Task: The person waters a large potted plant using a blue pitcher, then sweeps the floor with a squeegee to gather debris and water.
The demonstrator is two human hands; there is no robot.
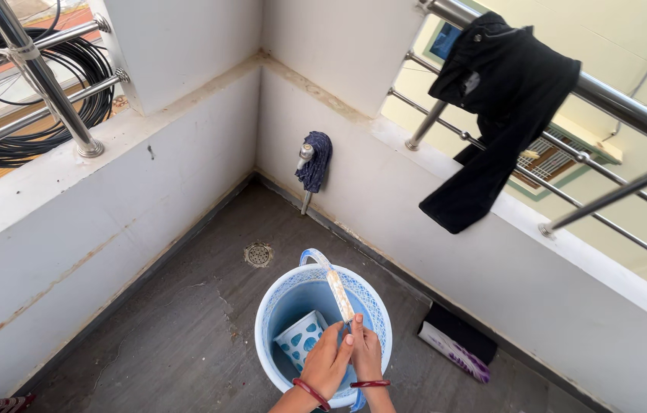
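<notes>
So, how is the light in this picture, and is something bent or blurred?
Head view: soft, even daylight with no hard shadows; the wide lens bows the steel railing and walls near the edges; the bucket and both hands look sharp; the outdoor corner at top left is bright.

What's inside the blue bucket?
Inside the blue bucket sits a small white mug with blue spots. The bucket's handle arches over it. The two hands, left hand and right hand, cover the near part, so whatever lies beneath them is hidden.
</notes>
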